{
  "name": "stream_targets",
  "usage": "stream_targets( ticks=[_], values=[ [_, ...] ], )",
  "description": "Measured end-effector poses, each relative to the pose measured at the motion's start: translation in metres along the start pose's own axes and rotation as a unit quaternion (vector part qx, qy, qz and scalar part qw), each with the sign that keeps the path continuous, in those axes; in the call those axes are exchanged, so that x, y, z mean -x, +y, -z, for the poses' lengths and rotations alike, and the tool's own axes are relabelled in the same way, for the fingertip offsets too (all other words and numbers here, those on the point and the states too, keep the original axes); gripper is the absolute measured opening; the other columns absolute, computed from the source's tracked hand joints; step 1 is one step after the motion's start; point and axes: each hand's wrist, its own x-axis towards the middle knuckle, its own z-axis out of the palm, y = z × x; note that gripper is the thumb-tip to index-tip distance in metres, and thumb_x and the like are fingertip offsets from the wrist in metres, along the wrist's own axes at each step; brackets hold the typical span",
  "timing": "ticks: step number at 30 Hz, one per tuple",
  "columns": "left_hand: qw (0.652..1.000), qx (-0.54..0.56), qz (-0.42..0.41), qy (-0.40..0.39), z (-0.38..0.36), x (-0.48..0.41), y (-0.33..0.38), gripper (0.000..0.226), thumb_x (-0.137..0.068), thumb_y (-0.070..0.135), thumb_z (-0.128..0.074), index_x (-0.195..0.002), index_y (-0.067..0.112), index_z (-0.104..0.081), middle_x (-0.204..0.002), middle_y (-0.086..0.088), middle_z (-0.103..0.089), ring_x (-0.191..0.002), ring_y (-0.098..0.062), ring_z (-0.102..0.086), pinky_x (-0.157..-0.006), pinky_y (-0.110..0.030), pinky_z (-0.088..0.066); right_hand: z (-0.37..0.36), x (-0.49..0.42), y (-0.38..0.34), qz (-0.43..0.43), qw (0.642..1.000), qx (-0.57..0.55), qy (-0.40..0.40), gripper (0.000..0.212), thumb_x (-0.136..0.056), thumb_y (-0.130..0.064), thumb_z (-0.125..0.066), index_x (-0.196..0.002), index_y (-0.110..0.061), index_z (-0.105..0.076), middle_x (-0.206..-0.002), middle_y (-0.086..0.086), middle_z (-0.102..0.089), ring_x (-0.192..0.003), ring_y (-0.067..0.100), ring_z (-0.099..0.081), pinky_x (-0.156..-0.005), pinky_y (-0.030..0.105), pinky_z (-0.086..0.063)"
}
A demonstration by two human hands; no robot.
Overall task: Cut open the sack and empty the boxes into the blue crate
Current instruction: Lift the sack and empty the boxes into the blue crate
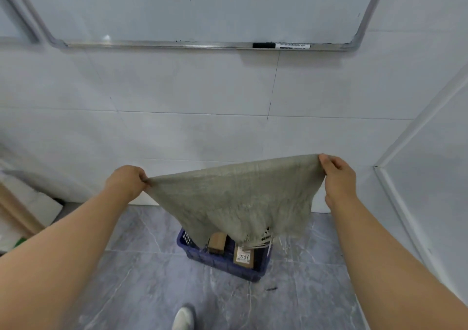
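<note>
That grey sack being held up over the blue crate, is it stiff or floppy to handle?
Probably floppy: the sack sags between the left hand and right hand. Likely light, since pinched corners carry it. Its frayed lower edge over the blue crate may shed threads.

Both bare arms extended forward, raised. Left hand (128, 181) fisted, knuckles up, pinching one corner of the sack (238, 198). Right hand (338, 177) higher, fingers curled over the opposite corner. Hands well apart.
</note>
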Motion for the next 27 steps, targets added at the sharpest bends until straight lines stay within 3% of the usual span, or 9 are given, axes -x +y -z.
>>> stream_targets(
  ticks=[3,5,7,9,12,14,17,21,27],
  values=[
    [0.991,-0.12,0.03,-0.043,0.007,0.012,0.014,0.05,-0.076,0.043,-0.064,-0.121,0.026,-0.054,-0.13,-0.008,-0.05,-0.12,-0.03,-0.047,-0.099,-0.043,-0.036,-0.024,0.004,-0.036,0.053,0.997,-0.015,-0.061,0.012,-0.09,-0.021,-0.061,-0.08,-0.019,-0.068,-0.08,-0.006,-0.062,-0.076,0.008,-0.054,-0.072,0.023,-0.043],
    [0.992,-0.087,-0.048,-0.078,0.007,0.023,0.038,0.102,-0.059,0.064,-0.071,-0.145,0.034,-0.024,-0.147,-0.005,-0.038,-0.135,-0.03,-0.036,-0.105,-0.05,-0.027,-0.046,0.011,-0.061,0.084,0.988,-0.017,-0.125,0.011,-0.089,-0.019,-0.062,-0.083,-0.014,-0.069,-0.079,-0.003,-0.063,-0.076,0.011,-0.055,-0.075,0.028,-0.045],
    [0.986,0.005,-0.139,-0.091,0.004,0.039,0.074,0.124,-0.05,0.072,-0.071,-0.148,0.041,-0.003,-0.151,0.0,-0.036,-0.139,-0.027,-0.033,-0.11,-0.053,-0.019,-0.07,0.022,-0.086,0.112,0.974,-0.03,-0.197,0.011,-0.087,-0.019,-0.064,-0.079,-0.014,-0.069,-0.077,0.002,-0.062,-0.077,0.016,-0.055,-0.075,0.032,-0.046],
    [0.974,0.097,-0.191,-0.08,0.002,0.054,0.109,0.119,-0.05,0.072,-0.07,-0.146,0.045,-0.006,-0.143,0.005,-0.047,-0.135,-0.024,-0.039,-0.111,-0.051,-0.016,-0.091,0.033,-0.107,0.143,0.959,-0.026,-0.245,0.016,-0.087,-0.018,-0.064,-0.071,-0.019,-0.067,-0.073,0.003,-0.059,-0.074,0.017,-0.053,-0.072,0.031,-0.043],
    [0.955,0.195,-0.22,-0.016,0.002,0.07,0.144,0.066,-0.069,0.061,-0.065,-0.128,0.04,-0.046,-0.12,0.008,-0.064,-0.119,-0.021,-0.053,-0.105,-0.041,-0.03,-0.106,0.041,-0.128,0.193,0.945,-0.008,-0.264,0.011,-0.086,-0.021,-0.064,-0.077,-0.018,-0.068,-0.079,0.007,-0.061,-0.075,0.015,-0.053,-0.074,0.031,-0.044],
    [0.935,0.289,-0.204,-0.019,0.007,0.07,0.152,0.039,-0.081,0.049,-0.061,-0.115,0.03,-0.061,-0.111,0.002,-0.066,-0.107,-0.023,-0.059,-0.095,-0.038,-0.044,-0.107,0.031,-0.13,0.248,0.936,0.077,-0.238,0.019,-0.085,-0.035,-0.062,-0.099,-0.023,-0.068,-0.106,0.006,-0.068,-0.097,0.015,-0.059,-0.095,0.041,-0.046],
    [0.874,0.449,-0.142,-0.121,0.016,0.064,0.153,0.029,-0.084,0.032,-0.063,-0.108,0.016,-0.064,-0.109,-0.005,-0.068,-0.096,-0.025,-0.063,-0.088,-0.038,-0.05,-0.097,0.01,-0.121,0.302,0.872,0.348,-0.164,0.064,-0.089,-0.039,-0.057,-0.146,-0.036,-0.029,-0.16,-0.002,-0.017,-0.148,0.022,-0.011,-0.119,0.05,-0.002],
    [0.751,0.6,-0.003,-0.276,0.022,0.066,0.147,0.027,-0.084,0.019,-0.055,-0.105,0.004,-0.064,-0.094,-0.017,-0.07,-0.082,-0.033,-0.066,-0.079,-0.041,-0.055,-0.078,-0.001,-0.084,0.18,0.841,0.497,-0.117,0.101,-0.085,-0.046,-0.061,-0.148,-0.035,0.017,-0.159,0.004,0.024,-0.146,0.032,0.017,-0.116,0.055,0.006],
    [0.701,0.651,0.013,-0.291,0.016,0.058,0.137,0.022,-0.091,0.02,-0.052,-0.098,0.003,-0.064,-0.073,-0.014,-0.072,-0.066,-0.028,-0.067,-0.067,-0.035,-0.054,-0.046,0.009,-0.012,-0.019,0.848,0.489,-0.205,0.123,-0.068,-0.068,-0.065,-0.145,-0.037,0.027,-0.155,0.011,0.033,-0.143,0.037,0.024,-0.114,0.057,0.007]
  ],
)
